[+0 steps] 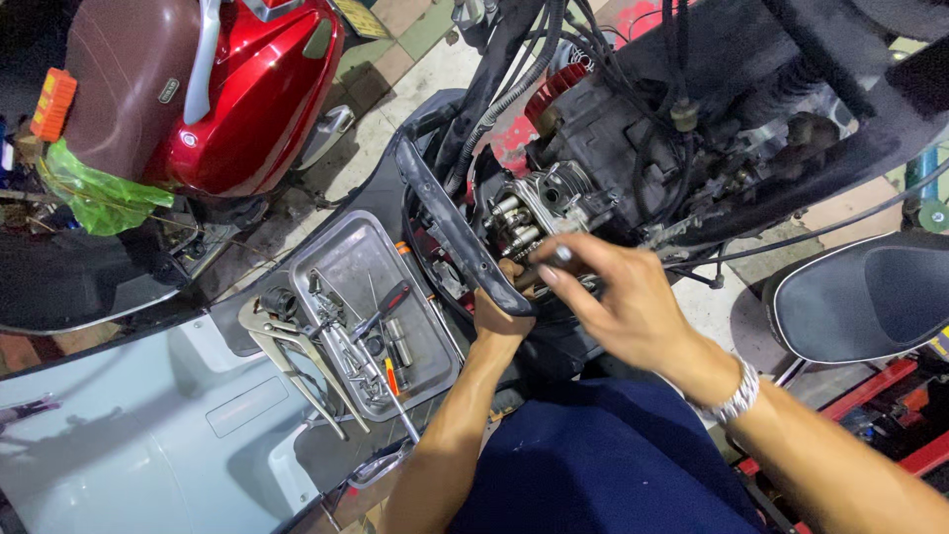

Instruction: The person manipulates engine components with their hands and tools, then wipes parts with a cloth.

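My right hand [618, 302], with a metal watch on its wrist, reaches to the exposed scooter engine [554, 198]. Its thumb and fingers pinch a small silvery part [561, 255] just below the engine's cylinder head. My left hand [499, 316] comes up from below, its fingers hidden behind a curved black body panel edge [445, 218]. A brownish fingertip or part shows above that edge near the studs. I cannot tell what the left hand holds.
To the left, a metal tray [346, 252] with sockets, screwdrivers and other tools rests on the scooter's floorboard, locking pliers [287, 346] beside it. Behind stand a red scooter [247, 89] and a green plastic bag [99, 193]. A black seat [870, 297] is at right.
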